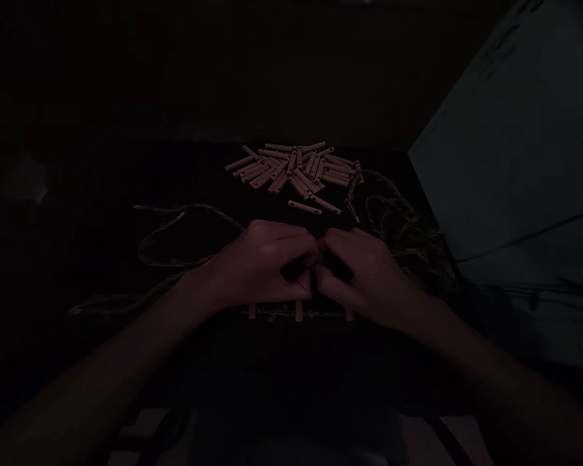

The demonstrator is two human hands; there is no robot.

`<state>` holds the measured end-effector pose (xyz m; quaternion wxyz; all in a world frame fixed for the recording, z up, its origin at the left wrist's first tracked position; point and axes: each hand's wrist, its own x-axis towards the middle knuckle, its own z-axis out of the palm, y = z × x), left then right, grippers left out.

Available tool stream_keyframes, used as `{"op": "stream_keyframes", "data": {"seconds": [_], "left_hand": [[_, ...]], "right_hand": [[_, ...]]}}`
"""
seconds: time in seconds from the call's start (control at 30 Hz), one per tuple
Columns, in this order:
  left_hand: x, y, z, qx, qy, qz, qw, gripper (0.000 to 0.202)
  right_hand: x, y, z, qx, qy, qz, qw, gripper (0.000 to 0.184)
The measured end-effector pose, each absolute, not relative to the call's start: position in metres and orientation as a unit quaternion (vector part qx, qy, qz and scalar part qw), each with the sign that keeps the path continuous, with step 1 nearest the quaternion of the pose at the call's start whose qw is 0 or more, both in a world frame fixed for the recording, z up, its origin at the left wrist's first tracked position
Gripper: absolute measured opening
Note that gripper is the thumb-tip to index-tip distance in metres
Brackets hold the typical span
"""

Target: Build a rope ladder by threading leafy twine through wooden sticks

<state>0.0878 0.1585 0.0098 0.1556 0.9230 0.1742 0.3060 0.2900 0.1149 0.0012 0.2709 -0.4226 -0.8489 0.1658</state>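
Observation:
My left hand (272, 262) and my right hand (362, 268) meet fingertip to fingertip above the dark table. Both are closed in a pinch, and the dim light hides what lies between the fingertips. A twisted cord (162, 263) runs in loops from the left towards my left hand. More cord (391, 184) lies tangled beyond my right hand. Just below the hands, several short wooden rungs stick out, among them a middle rung (299, 310), with a strand of cord (276, 313) across them. The hands cover their upper parts.
A pile of drilled wooden sticks (291, 169) lies behind the hands, with a single stick (304, 208) in front of it. To the right rises a pale wall (515, 168). The person's lap shows at the bottom edge. The whole scene is very dark.

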Motion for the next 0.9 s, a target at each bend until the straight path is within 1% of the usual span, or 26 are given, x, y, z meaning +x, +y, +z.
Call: {"op": "stream_keyframes", "data": {"seconds": [0.2, 0.33, 0.53, 0.9], "left_hand": [[0.089, 0.159, 0.012, 0.929, 0.148, 0.305, 0.147, 0.009], [0.09, 0.159, 0.012, 0.931, 0.148, 0.3, 0.145, 0.009], [0.09, 0.159, 0.008, 0.931, 0.159, 0.297, 0.139, 0.008], [0.091, 0.159, 0.005, 0.931, 0.148, 0.312, 0.121, 0.006]], "right_hand": [[0.289, 0.116, 0.003, -0.436, -0.839, 0.172, 0.277, 0.013], [0.287, 0.115, -0.001, -0.455, -0.823, 0.196, 0.277, 0.011], [0.283, 0.111, -0.007, -0.474, -0.806, 0.219, 0.279, 0.013], [0.276, 0.108, -0.008, -0.499, -0.787, 0.227, 0.282, 0.017]]}}
